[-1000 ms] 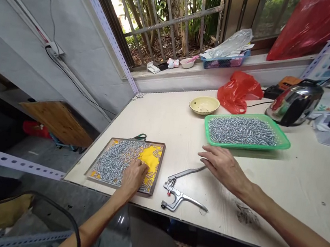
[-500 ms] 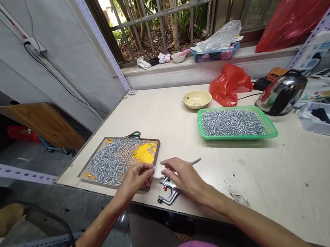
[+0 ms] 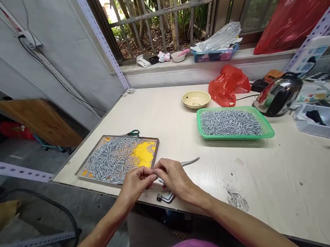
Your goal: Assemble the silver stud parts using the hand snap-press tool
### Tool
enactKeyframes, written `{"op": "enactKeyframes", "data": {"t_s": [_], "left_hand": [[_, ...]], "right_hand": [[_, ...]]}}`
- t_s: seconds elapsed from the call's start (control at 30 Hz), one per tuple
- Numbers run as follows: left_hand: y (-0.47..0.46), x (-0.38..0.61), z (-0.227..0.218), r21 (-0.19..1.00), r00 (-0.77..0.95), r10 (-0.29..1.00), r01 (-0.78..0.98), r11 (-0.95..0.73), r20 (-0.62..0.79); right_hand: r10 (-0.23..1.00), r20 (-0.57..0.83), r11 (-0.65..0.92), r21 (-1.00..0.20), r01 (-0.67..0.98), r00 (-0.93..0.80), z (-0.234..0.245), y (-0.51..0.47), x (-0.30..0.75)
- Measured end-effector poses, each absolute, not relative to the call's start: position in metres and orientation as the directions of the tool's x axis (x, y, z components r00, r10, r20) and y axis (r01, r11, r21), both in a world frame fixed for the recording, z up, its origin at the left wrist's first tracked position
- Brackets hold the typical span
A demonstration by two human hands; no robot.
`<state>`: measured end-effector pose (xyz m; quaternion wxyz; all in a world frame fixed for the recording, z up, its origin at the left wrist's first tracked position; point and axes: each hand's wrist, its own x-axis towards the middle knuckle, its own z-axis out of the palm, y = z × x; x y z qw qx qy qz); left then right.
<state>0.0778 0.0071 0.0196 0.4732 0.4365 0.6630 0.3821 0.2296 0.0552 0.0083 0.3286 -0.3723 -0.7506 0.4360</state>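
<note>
My left hand [image 3: 137, 180] is closed in a pinch over the near right corner of a shallow tray [image 3: 87, 157]. Many small silvery metal pins [image 3: 109, 158] lie in that tray on a yellow bottom. My right hand [image 3: 172, 177] meets it fingertip to fingertip, its thumb and forefinger also pinched. Whatever the fingers hold is too small and too hidden to name. Under my right hand lies a metal hand tool with a C-shaped frame [image 3: 168, 198], partly covered. Its curved grey handle [image 3: 190, 161] shows beyond the hand.
A green basket [image 3: 233, 140] full of similar metal pieces stands farther back, by a yellow bowl [image 3: 196, 99] and a red plastic bag [image 3: 228, 85]. Green-handled scissors [image 3: 133, 133] lie behind the tray. A kettle [image 3: 279, 94] and a white box [image 3: 318, 124] are at the right.
My right hand has moved left and down from above the hand tool, and its fingers have closed against my left fingertips. My left hand has barely moved.
</note>
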Motion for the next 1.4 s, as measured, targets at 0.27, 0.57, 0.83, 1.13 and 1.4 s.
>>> {"op": "enactKeyframes", "data": {"t_s": [0.27, 0.57, 0.83, 1.13, 1.4], "left_hand": [[0.002, 0.034, 0.027, 0.833, -0.186, 0.821, -0.261, 0.487, -0.539], [-0.015, 0.037, 0.02, 0.929, -0.391, 0.871, 0.092, 0.358, -0.297], [-0.007, 0.079, -0.001, 0.851, -0.13, 0.895, 0.279, 0.445, -0.426], [0.006, 0.09, -0.018, 0.7, -0.079, 0.845, 0.522, 0.487, -0.529], [0.009, 0.105, -0.021, 0.695, -0.066, 0.791, 0.436, 0.571, -0.608]], "right_hand": [[0.837, 0.271, 0.373, -0.918, 0.134, -0.475, 0.014, 0.056, 0.192], [0.617, 0.4, 0.685, -0.697, 0.211, -0.678, 0.014, 0.097, 0.177], [0.682, 0.136, 0.679, -0.483, 0.553, -0.718, -0.004, 0.05, 0.289], [0.75, 0.029, 0.62, -0.377, 0.688, -0.66, -0.043, 0.036, 0.325], [0.764, 0.071, 0.615, -0.378, 0.692, -0.641, -0.043, 0.042, 0.332]]}}
